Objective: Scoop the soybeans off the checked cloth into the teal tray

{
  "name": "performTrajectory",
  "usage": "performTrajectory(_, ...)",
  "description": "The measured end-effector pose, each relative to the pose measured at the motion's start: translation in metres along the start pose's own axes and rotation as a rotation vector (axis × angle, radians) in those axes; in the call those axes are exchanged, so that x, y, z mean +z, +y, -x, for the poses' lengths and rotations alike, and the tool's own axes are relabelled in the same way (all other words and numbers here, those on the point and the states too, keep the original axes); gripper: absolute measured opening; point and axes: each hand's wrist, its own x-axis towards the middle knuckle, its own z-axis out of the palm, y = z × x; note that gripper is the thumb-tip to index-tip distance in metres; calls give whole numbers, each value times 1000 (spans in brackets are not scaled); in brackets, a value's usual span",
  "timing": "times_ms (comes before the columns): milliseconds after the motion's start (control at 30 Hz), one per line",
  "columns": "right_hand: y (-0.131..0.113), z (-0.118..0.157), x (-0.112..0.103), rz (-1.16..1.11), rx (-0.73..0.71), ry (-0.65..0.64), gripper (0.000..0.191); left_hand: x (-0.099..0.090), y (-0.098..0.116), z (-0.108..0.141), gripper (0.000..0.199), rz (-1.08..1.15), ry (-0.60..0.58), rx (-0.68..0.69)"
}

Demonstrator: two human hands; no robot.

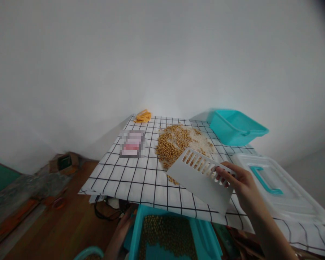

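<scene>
My right hand [237,177] pinches a white slotted plastic panel [200,186] by its slotted edge. The panel is tilted above the near right of the checked tablecloth, in front of a spread pile of soybeans [173,142] and pale rice-like grains [203,144]. Below the table's front edge is a teal plastic bin [203,231] with beans [168,231] inside and part of its floor showing. At the bin's left side, my left hand [126,222] is closed on its rim; the fingers are dim and partly hidden.
A second teal bin [233,128] stands at the back right. Nearer lies a clear lid [292,191] with a teal handle. An orange cloth [143,116] and a blurred pink item [132,144] lie on the left. Dark cables [105,213] hang under the table.
</scene>
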Motion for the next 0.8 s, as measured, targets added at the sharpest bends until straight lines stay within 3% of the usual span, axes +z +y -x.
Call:
performTrajectory(267, -2, 2, 2, 28, -11, 26, 37, 1, 3, -3, 23, 13, 20, -39)
performTrajectory(600, -8, 11, 13, 50, -34, 82, 41, 3, -13, -6, 39, 118, 21, -98)
performTrajectory(800, -5, 10, 9, 84, -61, 42, 44, 3, -8, -6, 40, 102, 19, -93)
